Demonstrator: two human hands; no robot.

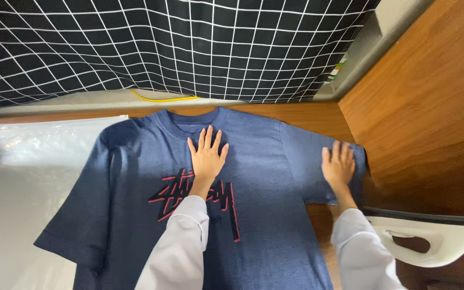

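While the dark blue short-sleeved cotton T-shirt [135, 182] with a red and black print on its chest is lying front-up and flat across the wooden tabletop [318, 115], both of the person's hands are resting on it. The left hand [207, 156] is pressing palm-down on the upper chest just below the ribbed collar [191, 122], its fingers stretched out and slightly fanned, pinching nothing. The right hand [338, 165] is lying flat on the shirt's sleeve [307, 166] near the sleeve's hem, its fingers held straight and close together, again gripping nothing. Both forearms are wearing pale lilac long sleeves [181, 241] that are reaching in from the bottom edge of the view.

The shirt's other sleeve is spreading out over a sheet of clear, crinkled plastic film [22, 172] that is covering that end of the table. Beyond the collar, a black fabric with a white grid pattern [189, 43] is hanging down across the back, and a thin yellow cord [162, 99] is showing on the pale ledge just under its lower edge. Beside the right forearm, a white plastic object with a handle opening and a dark top edge [430, 239], apparently an iron, is sitting near the wooden side panel [436, 96].
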